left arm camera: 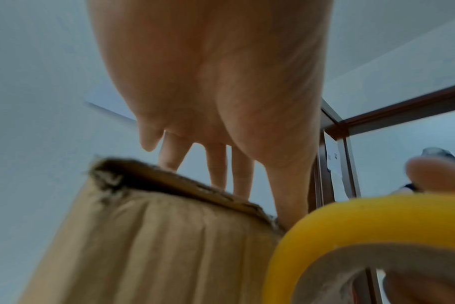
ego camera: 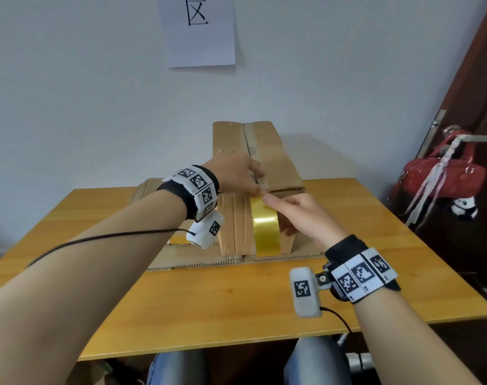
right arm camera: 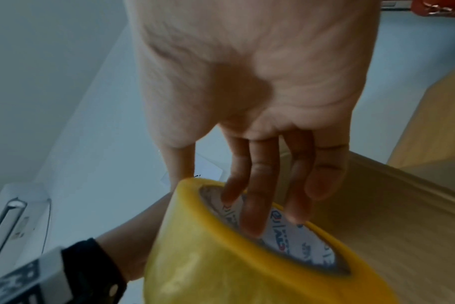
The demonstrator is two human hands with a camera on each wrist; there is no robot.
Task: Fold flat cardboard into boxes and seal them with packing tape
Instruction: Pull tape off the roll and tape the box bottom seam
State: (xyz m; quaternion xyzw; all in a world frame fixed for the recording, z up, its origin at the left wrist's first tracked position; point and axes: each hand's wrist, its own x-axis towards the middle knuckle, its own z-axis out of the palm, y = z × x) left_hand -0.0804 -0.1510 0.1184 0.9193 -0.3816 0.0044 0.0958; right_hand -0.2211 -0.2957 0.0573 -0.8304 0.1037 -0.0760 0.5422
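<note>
Box: a cardboard box (ego camera: 260,173) is standing on the table (ego camera: 103,234), its long top running away toward the far wall, its near end face turned to the person.
Top seam: a strip of clear tape (ego camera: 255,145) is lying along the middle of the box top.
Tape roll: a yellow roll of packing tape (ego camera: 265,227) is hanging against the near end face of the box, just under the top edge, well right of the face's left corner.
Right hand: the right hand (ego camera: 306,218) is grasping the tape roll, with fingers (right arm camera: 257,205) reaching into the printed core and the thumb lying over the outer yellow band.
Left hand: the left hand (ego camera: 234,172) is lying palm down on the near part of the box top, its fingers (left arm camera: 216,164) straight and pressing on the cardboard; it is grasping nothing.
Meeting point: the two hands are nearly touching at the near top edge of the box, just above the roll.
Flat cardboard: a flat sheet of cardboard (ego camera: 203,259) is lying on the table under and in front of the box.
Wall: a white sheet of paper (ego camera: 199,29) with one black character is hanging on the far wall.
Right side: a red bag (ego camera: 436,176) is hanging from a door handle, well apart from the table.
</note>
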